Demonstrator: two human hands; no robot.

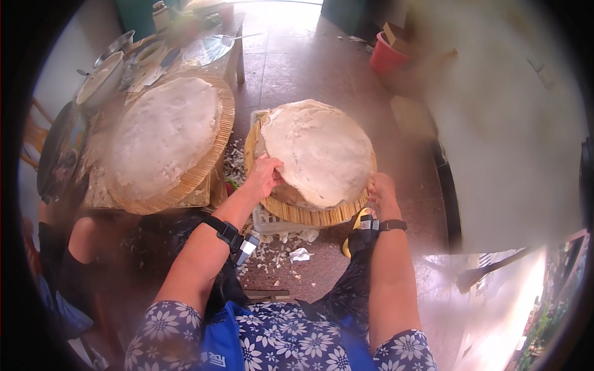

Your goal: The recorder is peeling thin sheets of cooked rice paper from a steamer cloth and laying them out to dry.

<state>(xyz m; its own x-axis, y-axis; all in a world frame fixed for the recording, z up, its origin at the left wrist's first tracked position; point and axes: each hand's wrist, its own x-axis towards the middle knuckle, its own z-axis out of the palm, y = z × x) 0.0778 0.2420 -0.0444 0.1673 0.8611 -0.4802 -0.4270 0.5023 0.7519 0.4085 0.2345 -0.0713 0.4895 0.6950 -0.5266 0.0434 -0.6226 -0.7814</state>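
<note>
A stack of thin, pale round sheets, perhaps dough (320, 153), lies on a round mat of straw-coloured stalks (325, 217), which rests on a white plastic crate (274, 224). My left hand (265, 176) pinches the near left edge of the top sheet. At the right edge of that sheet is my right hand (381, 189), its fingertips partly hidden, so its hold is unclear. To the left, a second pale round sheet (162, 134) covers most of a larger stalk mat (226, 111) on a wooden table (199, 198).
The table also bears a bowl of pale stuff (100, 79) and a hand fan (216, 48). White scraps (300, 254) litter the floor. A red bucket (387, 53) stands at the back right. Someone's bare knee (88, 236) shows at the left. A broom (473, 278) lies at the right.
</note>
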